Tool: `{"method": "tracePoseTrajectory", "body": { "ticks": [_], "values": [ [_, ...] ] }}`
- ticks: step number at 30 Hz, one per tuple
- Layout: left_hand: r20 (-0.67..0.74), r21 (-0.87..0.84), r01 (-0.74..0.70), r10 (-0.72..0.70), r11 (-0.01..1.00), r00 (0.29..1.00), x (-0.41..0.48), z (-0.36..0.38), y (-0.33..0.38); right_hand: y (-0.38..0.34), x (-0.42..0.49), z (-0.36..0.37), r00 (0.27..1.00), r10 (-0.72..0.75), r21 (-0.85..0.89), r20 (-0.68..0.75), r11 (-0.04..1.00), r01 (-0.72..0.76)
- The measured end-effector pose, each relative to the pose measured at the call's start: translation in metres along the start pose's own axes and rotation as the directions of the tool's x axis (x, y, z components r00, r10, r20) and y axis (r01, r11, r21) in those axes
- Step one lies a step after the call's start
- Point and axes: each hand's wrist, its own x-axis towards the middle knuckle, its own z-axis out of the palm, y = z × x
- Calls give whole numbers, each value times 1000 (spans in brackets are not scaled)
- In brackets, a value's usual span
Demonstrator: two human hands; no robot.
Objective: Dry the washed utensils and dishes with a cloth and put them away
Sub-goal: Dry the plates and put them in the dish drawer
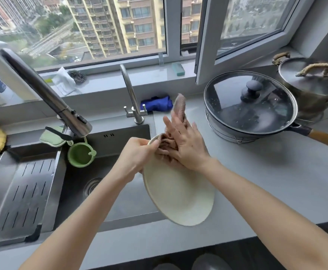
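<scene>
Fingers of left hand (136, 154): curled round plate (178, 197) rim, gripping it
Fingers of right hand (186, 147): straight, spread, pressing cloth (179, 106) onto plate
Plate: tilted, held above sink (120, 133) edge and tabletop (276, 182)
Cloth: brown, bunched on plate's top, one end sticking up
Wok (249, 106): lidded, on tabletop

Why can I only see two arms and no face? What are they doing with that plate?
The camera sits on the person's head and looks down, so only their arms show. The left hand grips the rim of a cream plate, held tilted where the sink meets the counter. The right hand presses a brown cloth against the plate with straight fingers, to dry it. On the counter to the right stands a pan with a glass lid.
</scene>
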Motion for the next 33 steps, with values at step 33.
{"method": "tracePoseTrajectory", "body": {
  "ticks": [33],
  "values": [
    [-1,-435,186,-207,881,978,15,13,-25,-48,-79,-99,869,415,6,270,902,-432]
  ]
}}
